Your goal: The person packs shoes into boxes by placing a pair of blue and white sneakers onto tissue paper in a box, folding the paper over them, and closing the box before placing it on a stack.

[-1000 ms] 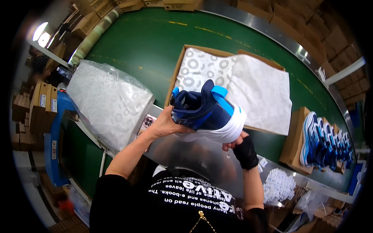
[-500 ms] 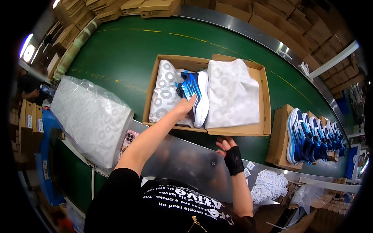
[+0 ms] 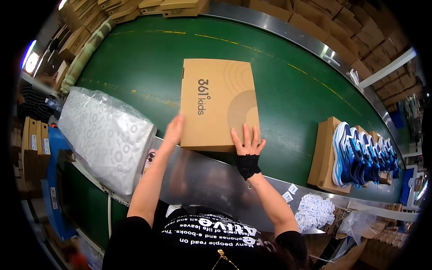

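Note:
A closed brown cardboard shoebox [image 3: 216,126] rests on the green belt in front of me, its lid down over whatever is inside. My right hand [image 3: 248,141], with a black lace band round its wrist, lies on the lid near the front right corner, fingers spread. Against the box's left side is my left hand [image 3: 174,129], its fingers stretched along that wall and slightly blurred. Neither hand grips anything.
Patterned wrapping paper in clear plastic [image 3: 105,135] lies at the left, beside a pink phone [image 3: 150,158]. Blue-and-white sneakers [image 3: 344,155] line up by open boxes [image 3: 323,155] at the right. Small white packets [image 3: 315,211] are heaped at the front edge.
The open shoebox with a sneaker and patterned paper in it is now closed. My left hand has let go of the sneaker and moved left; my right hand has moved up onto the lid.

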Tool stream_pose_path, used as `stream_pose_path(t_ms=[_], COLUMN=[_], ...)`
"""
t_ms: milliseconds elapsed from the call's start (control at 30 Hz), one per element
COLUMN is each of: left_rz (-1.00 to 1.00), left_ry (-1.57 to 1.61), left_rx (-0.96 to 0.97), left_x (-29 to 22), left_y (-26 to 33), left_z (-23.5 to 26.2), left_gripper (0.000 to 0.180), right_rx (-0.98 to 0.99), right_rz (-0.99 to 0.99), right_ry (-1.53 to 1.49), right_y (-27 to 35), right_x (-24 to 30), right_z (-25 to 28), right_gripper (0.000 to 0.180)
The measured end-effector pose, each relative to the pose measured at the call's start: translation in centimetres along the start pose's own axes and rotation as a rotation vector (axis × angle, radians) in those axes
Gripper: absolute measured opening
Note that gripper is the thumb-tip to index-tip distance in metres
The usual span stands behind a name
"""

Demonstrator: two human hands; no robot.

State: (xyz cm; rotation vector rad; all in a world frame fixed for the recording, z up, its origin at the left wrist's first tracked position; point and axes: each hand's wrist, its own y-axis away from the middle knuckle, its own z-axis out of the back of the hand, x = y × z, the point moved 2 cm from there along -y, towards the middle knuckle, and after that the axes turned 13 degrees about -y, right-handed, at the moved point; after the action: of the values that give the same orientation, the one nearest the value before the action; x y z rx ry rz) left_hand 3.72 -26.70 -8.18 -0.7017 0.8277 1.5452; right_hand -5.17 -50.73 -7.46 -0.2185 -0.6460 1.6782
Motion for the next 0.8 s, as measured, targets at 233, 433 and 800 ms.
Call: stream_pose_path(t_ms=[233,433,800], left_rz=[-0.109,0.127,0.531], left_ry=[-0.127,0.174,0.917], left_rx=[-0.011,0.301,0.652], left_x=[-0.7,2.0,-8.4], left_y=[0.2,-2.4,5.3], left_z=[-0.7,-1.8,6.9], left_gripper=[0.047,0.055,0.074], right_rx=[0.098,0.276,-0.120], right_rz=[-0.028,-0.065,0.090], right_ry=[0.026,0.034,-0.308], right_y=[0.8,-1.2,-9.8], right_x=[-0.2,0.2,2.3], right_z=[0.8,3.1,15.1], right_gripper=[0.057,0.056,0.062])
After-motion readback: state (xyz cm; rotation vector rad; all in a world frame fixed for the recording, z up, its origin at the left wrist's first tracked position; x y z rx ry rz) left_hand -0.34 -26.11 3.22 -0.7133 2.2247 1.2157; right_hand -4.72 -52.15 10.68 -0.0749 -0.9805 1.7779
